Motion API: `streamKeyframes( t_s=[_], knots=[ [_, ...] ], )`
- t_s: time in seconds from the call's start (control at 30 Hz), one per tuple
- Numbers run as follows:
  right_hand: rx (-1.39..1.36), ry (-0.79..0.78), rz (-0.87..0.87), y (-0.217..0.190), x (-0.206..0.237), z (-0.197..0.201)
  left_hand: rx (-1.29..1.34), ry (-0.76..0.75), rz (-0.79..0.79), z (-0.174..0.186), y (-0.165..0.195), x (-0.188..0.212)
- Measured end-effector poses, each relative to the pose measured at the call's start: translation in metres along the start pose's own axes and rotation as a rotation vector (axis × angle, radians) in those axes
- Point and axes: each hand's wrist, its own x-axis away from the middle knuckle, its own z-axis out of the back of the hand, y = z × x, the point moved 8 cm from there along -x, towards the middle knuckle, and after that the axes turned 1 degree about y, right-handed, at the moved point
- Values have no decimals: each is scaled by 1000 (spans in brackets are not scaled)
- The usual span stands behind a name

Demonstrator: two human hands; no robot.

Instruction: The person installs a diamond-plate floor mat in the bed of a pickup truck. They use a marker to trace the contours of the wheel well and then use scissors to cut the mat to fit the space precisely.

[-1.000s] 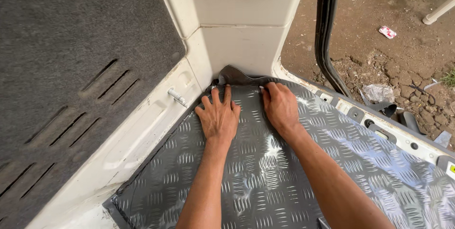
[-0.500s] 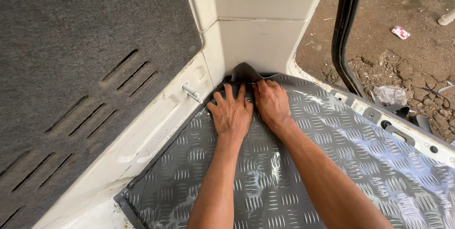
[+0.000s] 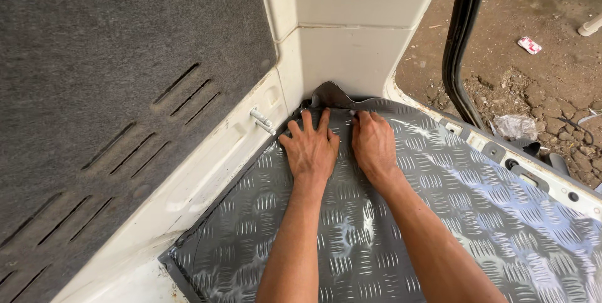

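Along the left side of the view a grey felt-covered wall panel (image 3: 106, 83) with slanted slots rises above a white painted sill (image 3: 207, 177), from which a small white bracket (image 3: 262, 120) juts out. Beside it, the grey tread-pattern floor mat (image 3: 501, 228) lies flat over the vehicle floor and runs into the corner where the sill meets the white pillar (image 3: 348, 52). At that corner the mat's edge curls up in a dark flap (image 3: 331, 94) against the pillar.

Both forearms reach forward from the bottom of the frame, nearly parallel. The left hand (image 3: 311, 146) lies palm down on the mat with its fingers spread wide, fingertips just short of the curled flap. Just beside it, the right hand (image 3: 374, 143) also presses flat, fingers close together and pointing at the same corner; its fingertips seem to touch the base of the flap, though the fold hides the exact contact. Neither hand grips anything.

Farther right, past the door sill (image 3: 533, 174) and a black door seal (image 3: 461, 46), bare dirt ground (image 3: 533, 90) shows, with a crumpled plastic bag (image 3: 515, 126) lying on it.
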Motion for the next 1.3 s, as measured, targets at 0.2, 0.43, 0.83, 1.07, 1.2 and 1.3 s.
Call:
streamKeyframes(
  t_s=[0.2, 0.43, 0.83, 1.07, 1.2, 1.3],
  knots=[
    [-36, -73, 66, -14, -7, -20, -16, -90, -9, -8, 0, -6],
    [-100, -12, 40, -18, -4, -15, 27, 1, 2, -6, -3, 3],
    [-204, -48, 48, -20, -10, -32, 133, -208, 112, -10, -9, -9],
    [-176, -38, 71, -28, -13, -27, 126, -68, 16, 5, -12, -2],
    [-189, -43, 77, -27, -10, -27, 90, -13, 38, -5, -13, 3],
    [-188, -34, 87, -26, -9, -28, 63, -23, 31, -10, -13, 2]
  ],
)
